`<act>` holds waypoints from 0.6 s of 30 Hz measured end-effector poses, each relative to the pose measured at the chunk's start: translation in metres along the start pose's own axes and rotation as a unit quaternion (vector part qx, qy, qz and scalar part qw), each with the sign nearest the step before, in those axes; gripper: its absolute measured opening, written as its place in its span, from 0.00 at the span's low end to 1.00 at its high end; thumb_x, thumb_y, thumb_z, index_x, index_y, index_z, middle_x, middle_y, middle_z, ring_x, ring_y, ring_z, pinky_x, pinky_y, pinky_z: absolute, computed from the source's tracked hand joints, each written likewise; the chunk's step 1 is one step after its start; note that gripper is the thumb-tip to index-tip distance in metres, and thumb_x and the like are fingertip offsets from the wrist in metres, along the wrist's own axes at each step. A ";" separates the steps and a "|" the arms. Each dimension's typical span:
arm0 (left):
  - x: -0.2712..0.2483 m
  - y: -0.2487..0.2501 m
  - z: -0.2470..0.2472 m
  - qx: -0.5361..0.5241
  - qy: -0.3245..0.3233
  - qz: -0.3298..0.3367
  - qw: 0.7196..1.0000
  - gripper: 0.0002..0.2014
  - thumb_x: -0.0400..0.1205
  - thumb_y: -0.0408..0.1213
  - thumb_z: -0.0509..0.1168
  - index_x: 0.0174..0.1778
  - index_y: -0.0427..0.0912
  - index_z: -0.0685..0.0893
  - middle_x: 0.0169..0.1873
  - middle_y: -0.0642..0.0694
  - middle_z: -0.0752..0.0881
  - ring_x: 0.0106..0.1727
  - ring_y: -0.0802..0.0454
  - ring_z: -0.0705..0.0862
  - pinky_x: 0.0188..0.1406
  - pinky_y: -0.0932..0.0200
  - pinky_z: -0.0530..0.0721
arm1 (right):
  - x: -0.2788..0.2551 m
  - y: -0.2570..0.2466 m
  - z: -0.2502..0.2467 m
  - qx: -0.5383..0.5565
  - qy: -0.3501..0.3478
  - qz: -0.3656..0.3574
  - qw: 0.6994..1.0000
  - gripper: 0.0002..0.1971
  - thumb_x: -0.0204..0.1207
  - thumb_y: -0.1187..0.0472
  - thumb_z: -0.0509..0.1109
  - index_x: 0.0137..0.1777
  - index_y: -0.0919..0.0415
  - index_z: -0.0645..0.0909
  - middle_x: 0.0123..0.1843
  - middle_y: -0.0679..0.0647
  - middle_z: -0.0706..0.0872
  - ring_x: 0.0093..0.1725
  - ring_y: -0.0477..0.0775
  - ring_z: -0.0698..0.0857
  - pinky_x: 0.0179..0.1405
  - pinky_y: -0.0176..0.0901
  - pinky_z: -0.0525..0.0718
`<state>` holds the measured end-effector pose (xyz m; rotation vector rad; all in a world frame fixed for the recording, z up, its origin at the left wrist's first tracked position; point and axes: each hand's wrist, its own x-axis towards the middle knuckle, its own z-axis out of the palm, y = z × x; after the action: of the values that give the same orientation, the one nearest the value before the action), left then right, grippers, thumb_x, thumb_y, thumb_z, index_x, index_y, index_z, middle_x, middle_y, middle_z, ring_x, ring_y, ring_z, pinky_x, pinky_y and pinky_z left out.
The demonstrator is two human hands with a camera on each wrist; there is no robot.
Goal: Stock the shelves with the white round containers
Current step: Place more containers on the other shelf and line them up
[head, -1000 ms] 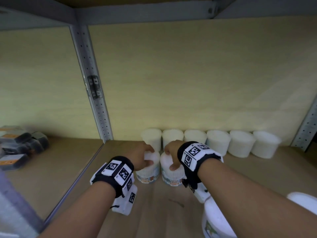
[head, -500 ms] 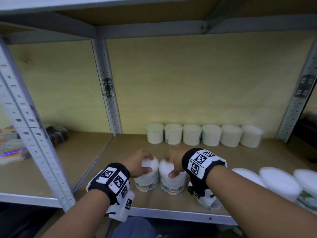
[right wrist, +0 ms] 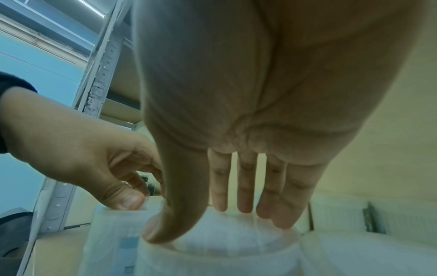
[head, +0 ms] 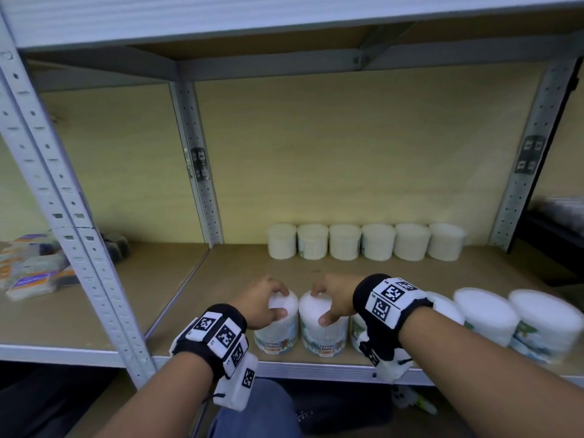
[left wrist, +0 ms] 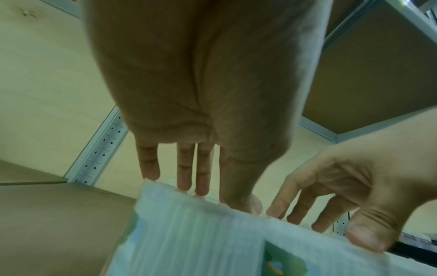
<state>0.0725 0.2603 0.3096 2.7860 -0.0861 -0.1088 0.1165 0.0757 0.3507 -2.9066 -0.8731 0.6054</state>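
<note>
Two white round containers stand side by side at the front edge of the shelf (head: 221,273), at 6 o'clock in the head view: the left hand (head: 257,300) grips the left container (head: 279,324) from above, fingers and thumb curled over its lid rim. The right hand (head: 335,298) likewise clamps the right container (head: 322,330). Both are smooth translucent plastic cylinders with printed labels; six more containers (head: 363,241) line the wooden back wall at 12 o'clock.

White containers (head: 363,241) are showing along a pale yellow back panel (head: 347,147). Front container (head: 322,327) is bearing a blue-and-orange label, possibly illustrated. Wristbands (head: 221,333) are displaying black-and-white square codes. Shelf frame (head: 63,216) is appearing grey.
</note>
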 end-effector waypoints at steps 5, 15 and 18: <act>0.002 0.001 0.000 -0.004 -0.004 -0.006 1.000 0.21 0.80 0.43 0.68 0.70 0.50 0.76 0.74 0.48 0.73 0.80 0.48 0.65 0.79 0.50 0.65 | -0.003 0.004 0.002 0.025 0.009 -0.009 1.000 0.33 0.74 0.52 0.75 0.78 0.56 0.69 0.78 0.53 0.70 0.74 0.58 0.75 0.70 0.48 0.75; 0.007 0.007 -0.013 0.031 -0.053 -0.014 0.998 0.23 0.80 0.45 0.67 0.71 0.49 0.74 0.71 0.50 0.73 0.70 0.51 0.75 0.69 0.56 0.74 | 0.002 0.010 0.000 0.049 0.003 -0.026 0.998 0.32 0.72 0.52 0.77 0.76 0.54 0.72 0.77 0.53 0.72 0.73 0.57 0.75 0.70 0.48 0.75; 0.012 0.009 -0.019 0.035 -0.078 -0.019 0.996 0.23 0.80 0.45 0.66 0.72 0.49 0.74 0.71 0.49 0.75 0.69 0.51 0.76 0.69 0.56 0.75 | 0.005 0.013 -0.002 0.052 0.008 -0.032 0.998 0.31 0.73 0.51 0.75 0.76 0.54 0.71 0.76 0.53 0.73 0.72 0.57 0.75 0.68 0.47 0.75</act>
<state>0.0856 0.2574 0.3297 2.8463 -0.0775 -0.3388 0.1279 0.0672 0.3493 -2.7763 -0.8992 0.6029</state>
